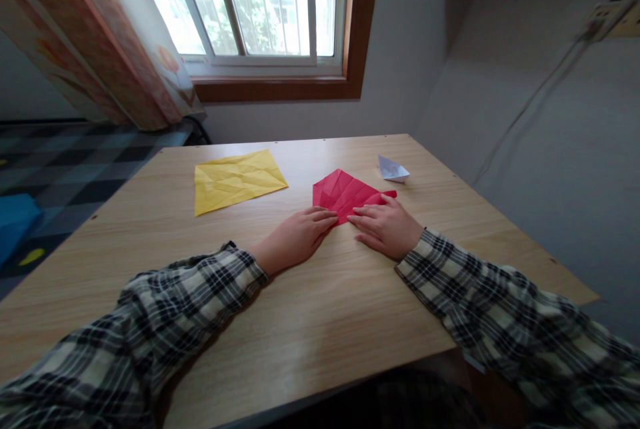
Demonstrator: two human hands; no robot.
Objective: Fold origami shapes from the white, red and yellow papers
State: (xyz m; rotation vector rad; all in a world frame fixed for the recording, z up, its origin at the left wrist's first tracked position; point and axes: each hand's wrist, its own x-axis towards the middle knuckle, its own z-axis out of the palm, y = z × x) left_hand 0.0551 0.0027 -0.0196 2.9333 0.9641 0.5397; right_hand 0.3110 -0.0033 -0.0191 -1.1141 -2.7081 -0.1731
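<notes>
A creased red sheet of paper (341, 189) lies on the table, with folded edges on its near and right sides. My left hand (300, 234) rests at its near left edge, fingers stretched out together and pressed on the paper. On the near right part, my right hand (385, 226) lies with fingers spread flat over a folded edge. Both palms face down, and neither hand wraps round anything. Just beyond my right hand stands a small folded white paper piece (393, 170), shaped like a little boat.
A creased yellow sheet of paper (237, 179) lies at the back left of the wooden table (280, 322). Behind are a window (265, 9) and a curtain (110, 36). To the left is a checked cloth surface (30, 156) with a blue item (17, 222) on it.
</notes>
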